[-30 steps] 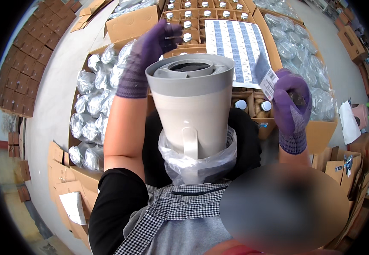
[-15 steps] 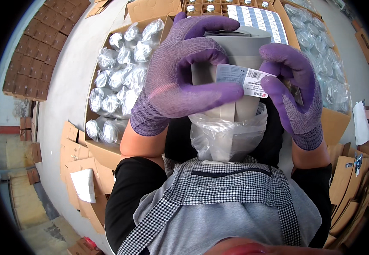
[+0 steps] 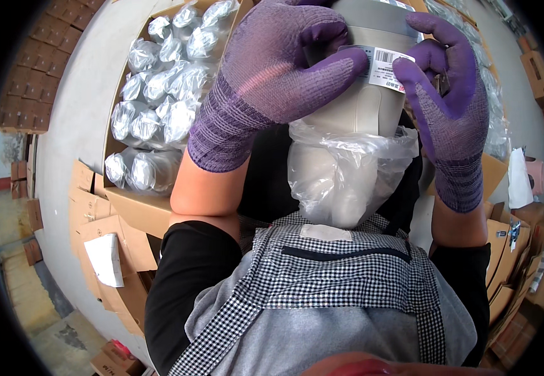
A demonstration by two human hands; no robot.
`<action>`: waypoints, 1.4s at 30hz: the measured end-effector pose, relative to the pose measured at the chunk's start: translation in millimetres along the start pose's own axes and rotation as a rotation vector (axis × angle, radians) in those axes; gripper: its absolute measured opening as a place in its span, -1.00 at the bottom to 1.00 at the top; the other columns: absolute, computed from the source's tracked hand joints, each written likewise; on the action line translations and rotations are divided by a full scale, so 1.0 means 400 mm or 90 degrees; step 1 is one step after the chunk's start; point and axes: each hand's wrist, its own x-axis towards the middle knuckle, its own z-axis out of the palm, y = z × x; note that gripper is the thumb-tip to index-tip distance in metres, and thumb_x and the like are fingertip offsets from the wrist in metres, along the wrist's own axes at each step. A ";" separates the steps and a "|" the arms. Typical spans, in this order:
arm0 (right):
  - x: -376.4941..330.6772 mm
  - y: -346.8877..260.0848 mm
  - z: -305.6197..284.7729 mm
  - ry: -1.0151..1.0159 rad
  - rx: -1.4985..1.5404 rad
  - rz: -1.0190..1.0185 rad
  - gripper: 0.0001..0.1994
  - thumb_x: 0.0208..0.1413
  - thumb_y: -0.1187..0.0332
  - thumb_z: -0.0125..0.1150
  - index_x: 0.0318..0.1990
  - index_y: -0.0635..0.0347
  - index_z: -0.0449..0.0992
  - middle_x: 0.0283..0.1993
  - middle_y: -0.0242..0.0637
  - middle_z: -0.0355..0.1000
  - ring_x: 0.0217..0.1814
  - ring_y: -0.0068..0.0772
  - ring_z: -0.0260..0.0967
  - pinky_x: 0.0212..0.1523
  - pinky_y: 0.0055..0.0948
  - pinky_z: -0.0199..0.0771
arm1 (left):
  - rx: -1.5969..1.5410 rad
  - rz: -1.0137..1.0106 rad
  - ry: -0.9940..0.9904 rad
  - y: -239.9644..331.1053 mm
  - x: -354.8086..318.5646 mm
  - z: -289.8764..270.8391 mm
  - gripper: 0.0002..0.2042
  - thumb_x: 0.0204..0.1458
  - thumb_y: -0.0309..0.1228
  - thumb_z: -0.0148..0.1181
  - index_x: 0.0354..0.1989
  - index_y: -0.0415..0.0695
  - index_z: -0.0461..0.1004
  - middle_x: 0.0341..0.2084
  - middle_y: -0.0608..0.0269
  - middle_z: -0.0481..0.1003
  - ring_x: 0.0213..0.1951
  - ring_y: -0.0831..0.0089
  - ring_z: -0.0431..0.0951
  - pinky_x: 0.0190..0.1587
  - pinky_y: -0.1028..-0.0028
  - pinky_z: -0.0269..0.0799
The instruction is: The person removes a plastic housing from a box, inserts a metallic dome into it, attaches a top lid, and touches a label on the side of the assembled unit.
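A grey, round-sided plastic container [image 3: 347, 106] stands in front of my chest, its lower part inside a crumpled clear plastic bag [image 3: 347, 169]. Both my hands wear purple knitted gloves. My left hand [image 3: 278, 62] wraps round the container's left side, its thumb pressing on the left part of a white and grey-blue printed label [image 3: 385, 66]. The thumb of my right hand [image 3: 444, 88] touches the label's right end. My right fingers are curled, and something small and dark shows between them, too hidden to name. The label lies against or close to the container's front; I cannot tell how firmly.
An open carton [image 3: 137, 207] of bag-wrapped items [image 3: 165, 81] stands at the left. More wrapped items [image 3: 491, 94] sit at the far right. Flattened cardboard [image 3: 115, 250] lies at the lower left, with more cardboard [image 3: 504, 250] at the right. Stacked brown boxes [image 3: 34, 69] stand far left.
My hands and the container now appear higher in the picture, and the view has shifted. My left thumb has moved up onto the label, covering its left part.
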 end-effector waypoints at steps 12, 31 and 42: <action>0.017 0.000 0.000 -0.024 0.050 0.063 -0.48 0.17 0.57 0.28 0.29 0.20 0.35 -0.33 -0.49 0.41 -0.33 -0.76 0.33 -0.22 -0.71 0.39 | 0.027 0.004 0.001 -0.016 0.003 0.008 -0.85 -0.10 -0.42 0.41 -0.47 -0.21 0.55 0.04 -0.11 0.49 -0.02 0.08 0.51 0.06 0.23 0.40; -0.019 -0.024 0.017 -0.072 0.868 0.167 -0.54 0.50 0.23 -0.32 0.34 0.42 0.17 0.13 0.07 0.42 -0.03 -0.27 0.51 0.02 -0.29 0.58 | -0.199 0.053 0.104 -0.058 -0.039 0.043 -0.44 -0.14 -0.47 0.23 0.13 -0.28 0.32 0.18 -0.03 0.28 0.19 0.20 0.35 0.34 0.25 0.14; 0.073 0.544 -0.033 0.003 0.477 0.485 -0.45 0.27 0.06 0.17 0.27 0.24 0.36 0.04 -0.10 0.43 -0.22 -0.47 0.39 -0.12 -0.43 0.45 | 0.170 0.160 0.085 -0.060 -0.020 0.055 -0.63 -0.08 -0.58 0.32 -0.03 -0.20 0.51 0.08 -0.06 0.42 0.13 0.10 0.43 0.19 0.23 0.38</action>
